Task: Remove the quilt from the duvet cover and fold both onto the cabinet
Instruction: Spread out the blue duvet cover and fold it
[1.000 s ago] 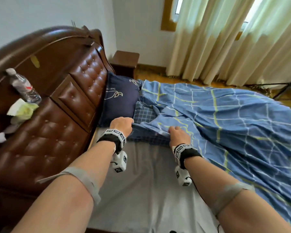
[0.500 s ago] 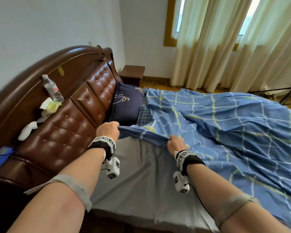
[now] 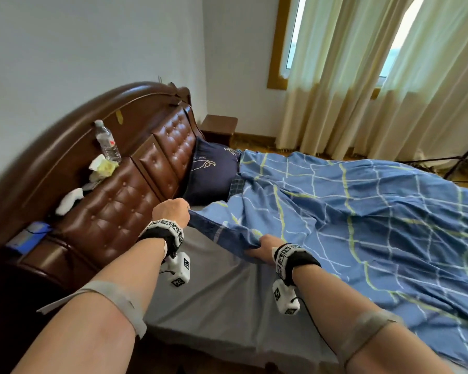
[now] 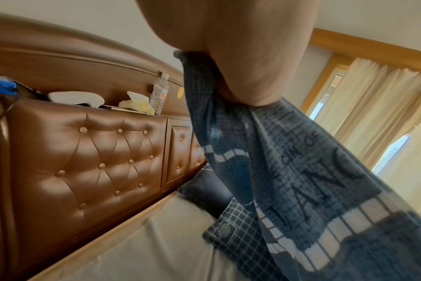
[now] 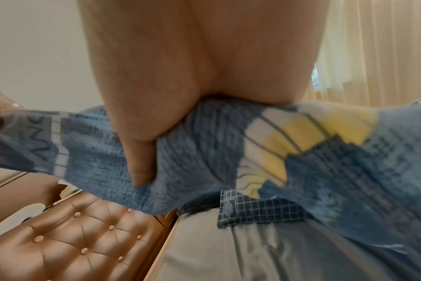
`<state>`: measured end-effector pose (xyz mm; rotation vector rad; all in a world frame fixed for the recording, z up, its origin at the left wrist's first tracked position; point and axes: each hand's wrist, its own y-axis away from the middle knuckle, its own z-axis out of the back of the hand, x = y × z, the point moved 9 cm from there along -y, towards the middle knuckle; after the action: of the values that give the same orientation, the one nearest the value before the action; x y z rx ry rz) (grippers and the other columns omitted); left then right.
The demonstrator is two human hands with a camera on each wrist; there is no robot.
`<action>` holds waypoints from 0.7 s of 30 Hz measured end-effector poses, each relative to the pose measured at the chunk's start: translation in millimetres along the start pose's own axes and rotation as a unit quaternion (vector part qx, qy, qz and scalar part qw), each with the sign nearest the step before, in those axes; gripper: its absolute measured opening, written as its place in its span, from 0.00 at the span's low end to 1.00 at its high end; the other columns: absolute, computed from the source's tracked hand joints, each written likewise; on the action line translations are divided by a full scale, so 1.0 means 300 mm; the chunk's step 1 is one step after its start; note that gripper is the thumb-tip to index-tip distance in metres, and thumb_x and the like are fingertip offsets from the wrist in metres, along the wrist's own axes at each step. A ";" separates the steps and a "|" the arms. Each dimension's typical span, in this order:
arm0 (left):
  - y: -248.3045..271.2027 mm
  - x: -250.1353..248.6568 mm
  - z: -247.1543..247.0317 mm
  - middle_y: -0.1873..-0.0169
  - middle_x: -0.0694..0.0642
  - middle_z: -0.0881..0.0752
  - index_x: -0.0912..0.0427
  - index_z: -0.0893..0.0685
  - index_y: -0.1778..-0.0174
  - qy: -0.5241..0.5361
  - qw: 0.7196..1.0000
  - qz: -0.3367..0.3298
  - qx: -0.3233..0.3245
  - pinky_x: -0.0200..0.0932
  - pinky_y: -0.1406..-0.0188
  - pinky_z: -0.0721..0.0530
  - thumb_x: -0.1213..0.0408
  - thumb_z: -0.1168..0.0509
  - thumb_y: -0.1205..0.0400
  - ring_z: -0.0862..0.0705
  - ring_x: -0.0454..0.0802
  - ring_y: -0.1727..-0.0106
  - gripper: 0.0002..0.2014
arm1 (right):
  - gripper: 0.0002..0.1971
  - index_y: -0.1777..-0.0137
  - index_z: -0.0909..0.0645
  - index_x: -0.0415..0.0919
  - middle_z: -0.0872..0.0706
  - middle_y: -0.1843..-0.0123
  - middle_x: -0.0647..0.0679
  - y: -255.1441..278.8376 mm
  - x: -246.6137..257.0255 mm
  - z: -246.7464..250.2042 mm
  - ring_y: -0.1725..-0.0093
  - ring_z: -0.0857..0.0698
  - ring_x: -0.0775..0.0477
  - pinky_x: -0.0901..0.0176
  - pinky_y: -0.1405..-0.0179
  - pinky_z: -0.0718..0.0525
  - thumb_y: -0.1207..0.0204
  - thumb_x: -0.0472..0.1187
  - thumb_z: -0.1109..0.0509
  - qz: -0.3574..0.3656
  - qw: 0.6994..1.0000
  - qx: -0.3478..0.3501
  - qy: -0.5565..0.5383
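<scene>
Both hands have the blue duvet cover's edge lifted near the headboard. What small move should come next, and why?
Probably spread the hands apart along the edge to find the opening. The left hand and right hand grip the duvet cover close together, its edge raised off the grey sheet, and no quilt shows yet.

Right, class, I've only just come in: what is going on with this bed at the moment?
A person stands at the side of a bed with a brown buttoned-leather headboard. Both hands grip the head-end edge of the blue duvet cover with white and yellow lines: the left hand holds a corner lifted off the grey sheet, and the right hand bunches the edge beside it. The rest lies spread over the bed; no quilt has come out yet.
</scene>
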<state>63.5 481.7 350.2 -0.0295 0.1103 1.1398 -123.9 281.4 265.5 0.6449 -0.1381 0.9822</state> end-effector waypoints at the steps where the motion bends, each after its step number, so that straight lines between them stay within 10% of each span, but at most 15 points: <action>1: -0.009 0.039 0.008 0.46 0.58 0.11 0.48 0.10 0.44 -0.004 1.000 -0.001 0.003 0.47 0.47 0.18 0.64 0.38 0.20 0.13 0.60 0.42 0.14 | 0.21 0.58 0.24 0.44 0.19 0.62 0.47 -0.007 0.033 -0.011 0.62 0.20 0.43 0.57 0.63 0.27 0.27 0.62 0.27 -0.007 1.000 -0.002 0.005; 15: 0.024 0.902 -0.064 0.38 0.58 0.13 0.55 0.13 0.38 -0.066 0.989 0.077 0.109 0.48 0.44 0.19 0.60 0.39 0.19 0.14 0.59 0.38 0.16 | 0.28 0.44 0.14 0.45 0.13 0.53 0.48 -0.130 0.734 -0.447 0.54 0.14 0.45 0.58 0.56 0.19 0.37 0.63 0.20 0.028 0.989 0.112 0.097; 21: 0.135 1.190 -0.141 0.39 0.58 0.12 0.56 0.13 0.40 -0.082 0.979 0.129 0.135 0.48 0.42 0.18 0.62 0.40 0.19 0.14 0.58 0.38 0.16 | 0.37 0.51 0.14 0.52 0.10 0.57 0.50 -0.173 0.952 -0.613 0.58 0.12 0.47 0.50 0.53 0.11 0.52 0.79 0.26 0.072 0.987 0.113 0.092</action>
<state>171.2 818.3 272.9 0.3296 0.1234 1.3736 46.9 573.4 205.2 0.7548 0.0925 1.2022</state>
